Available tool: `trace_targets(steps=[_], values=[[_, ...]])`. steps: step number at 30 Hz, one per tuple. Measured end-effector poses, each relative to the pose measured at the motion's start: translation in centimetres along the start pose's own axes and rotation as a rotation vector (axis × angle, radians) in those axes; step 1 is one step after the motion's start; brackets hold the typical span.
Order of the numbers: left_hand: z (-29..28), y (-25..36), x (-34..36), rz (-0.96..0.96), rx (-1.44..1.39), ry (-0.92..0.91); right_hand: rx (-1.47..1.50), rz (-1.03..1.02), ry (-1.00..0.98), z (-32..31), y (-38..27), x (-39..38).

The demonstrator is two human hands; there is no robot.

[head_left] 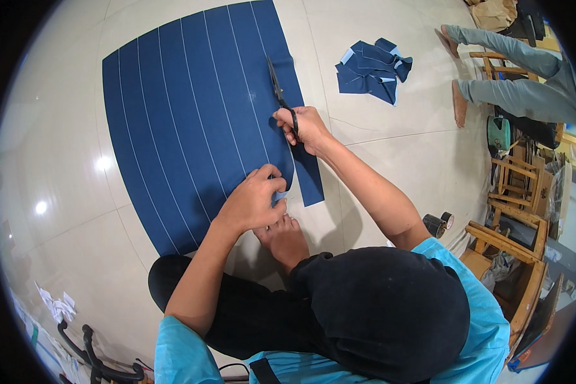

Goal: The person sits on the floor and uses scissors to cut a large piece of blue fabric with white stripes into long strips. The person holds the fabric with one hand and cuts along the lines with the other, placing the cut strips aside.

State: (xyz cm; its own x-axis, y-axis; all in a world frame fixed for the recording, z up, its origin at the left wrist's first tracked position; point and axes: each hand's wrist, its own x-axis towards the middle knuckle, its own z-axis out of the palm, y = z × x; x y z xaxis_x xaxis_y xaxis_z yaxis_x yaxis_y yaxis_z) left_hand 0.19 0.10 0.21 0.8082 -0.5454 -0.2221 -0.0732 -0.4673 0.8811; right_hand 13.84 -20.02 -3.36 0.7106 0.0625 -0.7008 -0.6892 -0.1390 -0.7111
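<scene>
A large navy blue cloth (192,96) with several pale lines lies flat on the floor. My right hand (306,128) grips black-handled scissors (274,80), whose blades point away from me over the cloth near its right edge. Below that hand, a narrow blue strip (309,179) hangs apart from the main sheet, with a gap between them. My left hand (253,198) pinches the sheet's near right corner, where a bit of lighter underside shows. Beside it, my bare foot (287,240) rests on the floor.
Crumpled blue cloth pieces (374,70) lie to the far right. Another person's legs (512,99) and bare feet are beyond them. Wooden frames (509,256) and a tape roll (448,221) stand at the right. White scraps (57,304) and a black-legged object (96,358) are at the lower left.
</scene>
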Motion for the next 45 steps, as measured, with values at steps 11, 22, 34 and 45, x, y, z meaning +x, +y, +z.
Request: trace_targets(steps=[11,22,34,45], values=[[-0.1,0.4,0.0,-0.014,0.02,-0.005,0.019,-0.016,0.019,0.0,0.2,0.3],[-0.2,0.3,0.0,-0.02,0.017,-0.014,0.008,-0.029,0.015,0.0,0.2,0.4],[-0.1,0.1,-0.1,-0.031,0.003,-0.02,0.013,-0.012,-0.014,0.5,-0.9,0.5],[-0.1,0.2,0.0,-0.002,0.0,-0.006,0.018,-0.013,-0.011,0.7,-1.6,1.5]])
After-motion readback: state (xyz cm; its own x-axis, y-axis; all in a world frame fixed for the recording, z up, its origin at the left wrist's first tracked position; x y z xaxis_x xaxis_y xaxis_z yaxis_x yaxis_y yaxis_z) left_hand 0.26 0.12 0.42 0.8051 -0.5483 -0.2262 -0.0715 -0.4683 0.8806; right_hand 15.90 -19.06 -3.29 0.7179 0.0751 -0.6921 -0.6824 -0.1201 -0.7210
